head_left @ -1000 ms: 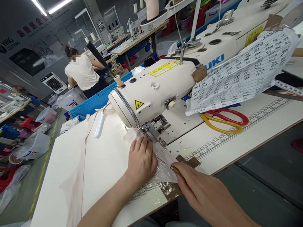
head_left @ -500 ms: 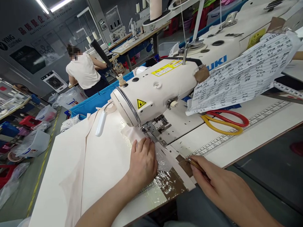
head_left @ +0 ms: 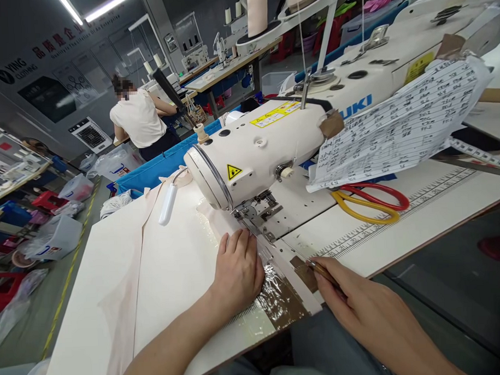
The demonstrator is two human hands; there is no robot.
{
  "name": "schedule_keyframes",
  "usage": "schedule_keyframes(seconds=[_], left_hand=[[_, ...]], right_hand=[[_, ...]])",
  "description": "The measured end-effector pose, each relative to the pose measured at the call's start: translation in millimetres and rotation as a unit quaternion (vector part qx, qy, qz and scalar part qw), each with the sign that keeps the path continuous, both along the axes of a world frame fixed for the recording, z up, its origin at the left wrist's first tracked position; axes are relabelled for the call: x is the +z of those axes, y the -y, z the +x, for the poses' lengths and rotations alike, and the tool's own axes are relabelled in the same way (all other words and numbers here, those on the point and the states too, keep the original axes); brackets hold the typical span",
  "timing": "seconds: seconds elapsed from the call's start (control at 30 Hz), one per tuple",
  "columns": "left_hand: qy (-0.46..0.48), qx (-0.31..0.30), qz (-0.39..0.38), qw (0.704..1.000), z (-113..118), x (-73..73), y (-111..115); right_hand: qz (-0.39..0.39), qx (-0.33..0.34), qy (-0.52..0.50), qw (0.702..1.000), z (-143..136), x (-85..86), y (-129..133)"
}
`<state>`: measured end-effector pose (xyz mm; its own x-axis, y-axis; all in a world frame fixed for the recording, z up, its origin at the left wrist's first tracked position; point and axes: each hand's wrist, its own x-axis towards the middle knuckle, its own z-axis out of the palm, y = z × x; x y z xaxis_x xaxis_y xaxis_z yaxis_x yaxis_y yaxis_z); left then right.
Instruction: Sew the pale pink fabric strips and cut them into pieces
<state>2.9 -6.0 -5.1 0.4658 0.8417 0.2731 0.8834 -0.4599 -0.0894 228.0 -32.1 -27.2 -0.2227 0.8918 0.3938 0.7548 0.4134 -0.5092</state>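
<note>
My left hand point(head_left: 238, 264) presses down beside the presser foot, fingers bent and close together over pale pink fabric point(head_left: 218, 221); the fingertips are partly hidden. A narrow pale strip point(head_left: 300, 284) runs from the needle area toward the table's front edge. In my right hand point(head_left: 352, 299) is an awl point(head_left: 324, 272) with a wooden handle. Its thin metal shaft points at the strip near the presser foot. The white sewing machine point(head_left: 248, 149) stands over the work, its head just beyond my left hand.
Red and yellow-handled scissors point(head_left: 366, 213) lie right of the machine under a handwritten sheet point(head_left: 399, 122). A white lamp point(head_left: 167, 204) stands left of the head. More pale cloth point(head_left: 123, 307) lies on the left tabletop. A person point(head_left: 136, 117) sits at another machine behind.
My left hand has shifted very slightly right and toward me on the fabric. My right hand and the awl look nearly still.
</note>
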Motion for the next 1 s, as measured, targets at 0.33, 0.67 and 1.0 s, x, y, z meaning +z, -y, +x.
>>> schedule_keyframes(seconds=[0.33,0.67,1.0], left_hand=[[0.012,-0.007,-0.007,1.0,0.5,1.8,1.4],[0.025,-0.004,-0.01,1.0,-1.2,-2.5,-1.9],[0.049,0.004,0.01,0.999,-5.7,-5.4,-13.0]], right_hand=[[-0.029,0.009,-0.017,0.999,0.6,-0.6,0.2],[-0.085,0.014,-0.074,0.994,-0.9,-1.0,1.6],[0.006,0.085,-0.085,0.993,-36.4,12.9,-8.9]])
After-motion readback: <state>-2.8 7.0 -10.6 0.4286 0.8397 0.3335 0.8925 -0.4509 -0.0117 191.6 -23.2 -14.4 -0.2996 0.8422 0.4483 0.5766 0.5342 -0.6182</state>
